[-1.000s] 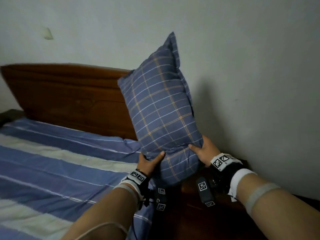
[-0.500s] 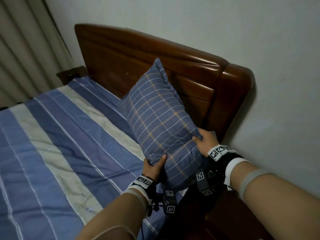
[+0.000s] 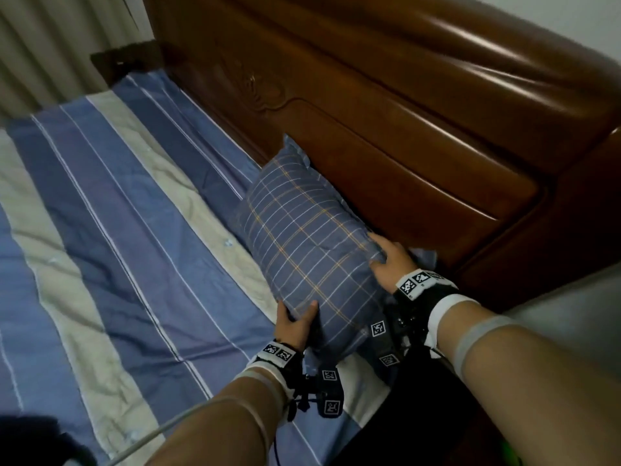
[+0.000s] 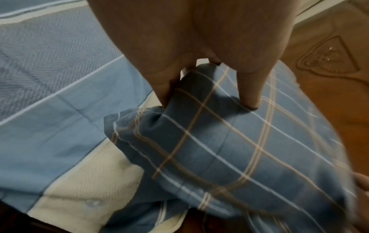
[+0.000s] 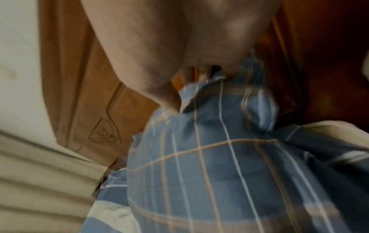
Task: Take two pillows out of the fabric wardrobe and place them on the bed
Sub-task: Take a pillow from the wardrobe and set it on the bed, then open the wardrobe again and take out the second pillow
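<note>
A blue plaid pillow (image 3: 302, 243) lies on the striped bed (image 3: 117, 230), its far edge against the wooden headboard (image 3: 403, 136). My left hand (image 3: 294, 322) grips the pillow's near left corner, thumb on top and fingers beneath. In the left wrist view the left hand (image 4: 209, 100) pinches a fold of the pillow (image 4: 239, 149). My right hand (image 3: 389, 260) holds the near right end of the pillow, fingers curled into the fabric by the headboard. The right wrist view is blurred and shows the right hand (image 5: 199, 88) over the pillow (image 5: 219, 173). Only one pillow is in view.
A beige curtain (image 3: 50, 45) hangs at the far left beyond the bed. A dark bedside cabinet (image 3: 124, 60) stands in the far corner beside the headboard. A pale wall (image 3: 571, 331) runs along the right. The striped bedding stretches out to the left of the pillow.
Both hands have lowered the pillow from upright in the air down flat onto the bed beside the headboard. The head view has tipped downward over the bed.
</note>
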`<state>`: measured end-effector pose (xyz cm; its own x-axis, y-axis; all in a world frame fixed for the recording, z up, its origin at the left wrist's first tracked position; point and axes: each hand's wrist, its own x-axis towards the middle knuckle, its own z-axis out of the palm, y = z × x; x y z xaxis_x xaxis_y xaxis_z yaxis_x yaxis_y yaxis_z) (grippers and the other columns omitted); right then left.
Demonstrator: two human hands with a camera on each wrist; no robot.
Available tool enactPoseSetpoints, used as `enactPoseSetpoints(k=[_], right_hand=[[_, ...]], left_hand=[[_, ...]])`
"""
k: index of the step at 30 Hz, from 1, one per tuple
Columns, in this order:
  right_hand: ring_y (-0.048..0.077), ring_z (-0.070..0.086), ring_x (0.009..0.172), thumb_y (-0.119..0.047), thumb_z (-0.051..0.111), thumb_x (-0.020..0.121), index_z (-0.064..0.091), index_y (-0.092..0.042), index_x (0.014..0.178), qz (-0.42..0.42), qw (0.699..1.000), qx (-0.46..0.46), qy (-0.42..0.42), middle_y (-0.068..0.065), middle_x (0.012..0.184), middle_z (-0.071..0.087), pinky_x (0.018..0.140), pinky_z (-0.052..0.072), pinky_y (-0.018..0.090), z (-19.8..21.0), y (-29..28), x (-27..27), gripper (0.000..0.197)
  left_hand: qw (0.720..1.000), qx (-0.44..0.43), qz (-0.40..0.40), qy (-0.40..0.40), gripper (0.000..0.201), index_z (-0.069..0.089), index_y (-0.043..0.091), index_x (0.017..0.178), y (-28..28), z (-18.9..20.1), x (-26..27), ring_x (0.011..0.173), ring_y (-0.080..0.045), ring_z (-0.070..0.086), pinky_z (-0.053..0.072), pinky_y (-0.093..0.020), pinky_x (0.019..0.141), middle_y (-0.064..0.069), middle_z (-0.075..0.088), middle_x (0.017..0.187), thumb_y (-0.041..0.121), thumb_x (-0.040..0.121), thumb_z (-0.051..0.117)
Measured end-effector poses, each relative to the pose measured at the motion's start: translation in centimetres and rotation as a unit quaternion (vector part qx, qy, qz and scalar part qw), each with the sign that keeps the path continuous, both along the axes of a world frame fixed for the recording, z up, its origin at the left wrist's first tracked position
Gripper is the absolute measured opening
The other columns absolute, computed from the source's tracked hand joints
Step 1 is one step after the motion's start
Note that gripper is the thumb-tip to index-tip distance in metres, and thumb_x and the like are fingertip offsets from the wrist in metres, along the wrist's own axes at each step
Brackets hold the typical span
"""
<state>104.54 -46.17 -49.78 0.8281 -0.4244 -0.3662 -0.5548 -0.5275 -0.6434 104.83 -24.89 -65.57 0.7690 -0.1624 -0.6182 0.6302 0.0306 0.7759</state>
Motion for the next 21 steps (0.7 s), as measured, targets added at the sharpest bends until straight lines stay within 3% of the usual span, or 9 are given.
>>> enactPoseSetpoints(k=[3, 5, 6, 8, 9, 11, 13, 17, 21], right_hand=[[0.025, 0.043, 0.135, -0.017, 0.059, 0.088, 0.046, -0.030, 0.138, -0.003, 0.998, 0.062, 0.026, 0.003, 0.147, 0.044, 0.113, 0.034, 0.036, -1.0, -1.1, -1.1, 0.053], [0.021, 0.044, 0.135, -0.016, 0.061, 0.087, 0.054, -0.034, 0.130, -0.016, 0.994, 0.106, 0.005, 0.002, 0.146, 0.048, 0.114, 0.035, 0.038, -1.0, -1.7, -3.1, 0.047], [0.021, 0.046, 0.134, -0.011, 0.060, 0.088, 0.056, -0.030, 0.128, -0.031, 0.991, 0.127, -0.009, 0.006, 0.143, 0.052, 0.113, 0.036, 0.035, -0.7, -1.9, -4.3, 0.044], [0.022, 0.054, 0.126, -0.002, 0.056, 0.090, 0.059, -0.012, 0.126, -0.077, 0.986, 0.145, -0.025, 0.013, 0.134, 0.059, 0.105, 0.039, 0.027, 1.1, -2.7, -7.2, 0.038], [0.021, 0.057, 0.120, -0.001, 0.055, 0.090, 0.060, -0.008, 0.125, -0.104, 0.984, 0.145, -0.033, 0.015, 0.129, 0.062, 0.101, 0.040, 0.025, 2.3, -3.2, -8.8, 0.036], [0.017, 0.061, 0.112, -0.004, 0.057, 0.090, 0.065, -0.013, 0.120, -0.147, 0.979, 0.131, -0.054, 0.013, 0.121, 0.067, 0.100, 0.042, 0.025, 4.8, -4.4, -12.8, 0.033], [0.016, 0.063, 0.110, -0.007, 0.057, 0.089, 0.068, -0.019, 0.115, -0.178, 0.976, 0.099, -0.074, 0.010, 0.115, 0.071, 0.104, 0.044, 0.028, 7.6, -5.3, -17.7, 0.031], [0.014, 0.064, 0.109, -0.011, 0.058, 0.088, 0.073, -0.029, 0.099, -0.266, 0.957, 0.040, -0.109, 0.002, 0.110, 0.072, 0.098, 0.045, 0.025, 12.8, -4.8, -29.9, 0.026], [0.017, 0.064, 0.107, -0.013, 0.059, 0.089, 0.072, -0.013, 0.107, -0.373, 0.917, -0.027, -0.140, 0.006, 0.109, 0.071, 0.095, 0.045, 0.025, 16.4, -0.2, -45.2, 0.022]], left_hand=[[0.998, 0.032, -0.053, 0.032, 0.121, 0.028, 0.043, 0.149, -1.5, -1.7, -0.2, 0.134, -0.032, 0.052, 0.044, -0.056, 0.110, -0.002, 0.049, 0.149, 0.069, 0.045, 0.086], [0.994, 0.031, -0.086, 0.052, 0.141, 0.023, 0.037, 0.153, -3.5, 0.3, -1.3, 0.134, -0.034, 0.051, 0.043, -0.056, 0.110, -0.009, 0.045, 0.153, 0.078, 0.032, 0.084], [0.993, 0.026, -0.108, 0.049, 0.139, 0.025, 0.031, 0.154, -4.8, 2.4, -2.2, 0.132, -0.034, 0.053, 0.043, -0.054, 0.111, -0.009, 0.047, 0.151, 0.077, 0.037, 0.083], [0.985, 0.017, -0.164, 0.053, 0.093, 0.035, 0.024, 0.149, -8.1, 5.4, -3.7, 0.131, -0.034, 0.053, 0.043, -0.047, 0.111, -0.004, 0.050, 0.142, 0.057, 0.073, 0.079], [0.979, 0.001, -0.199, 0.053, 0.072, 0.042, 0.022, 0.143, -9.8, 6.8, -4.7, 0.130, -0.033, 0.053, 0.044, -0.047, 0.108, -0.007, 0.053, 0.140, 0.047, 0.084, 0.074], [0.961, -0.037, -0.266, 0.066, 0.057, 0.054, 0.020, 0.127, -13.0, 9.1, -7.2, 0.113, -0.032, 0.062, 0.052, -0.047, 0.094, -0.014, 0.064, 0.127, 0.048, 0.082, 0.075], [0.943, -0.054, -0.320, 0.074, 0.035, 0.060, 0.021, 0.116, -15.6, 11.3, -10.5, 0.088, -0.023, 0.061, 0.050, -0.038, 0.077, -0.009, 0.066, 0.106, 0.040, 0.089, 0.070], [0.900, -0.092, -0.423, 0.046, 0.044, 0.058, 0.015, 0.128, -18.9, 16.8, -20.5, 0.084, -0.018, 0.064, 0.048, -0.028, 0.065, -0.008, 0.068, 0.109, 0.037, 0.091, 0.067], [0.834, -0.114, -0.540, -0.019, 0.041, 0.062, 0.013, 0.124, -18.9, 21.7, -33.6, 0.081, -0.021, 0.067, 0.047, -0.028, 0.064, -0.007, 0.074, 0.096, 0.036, 0.091, 0.067]])
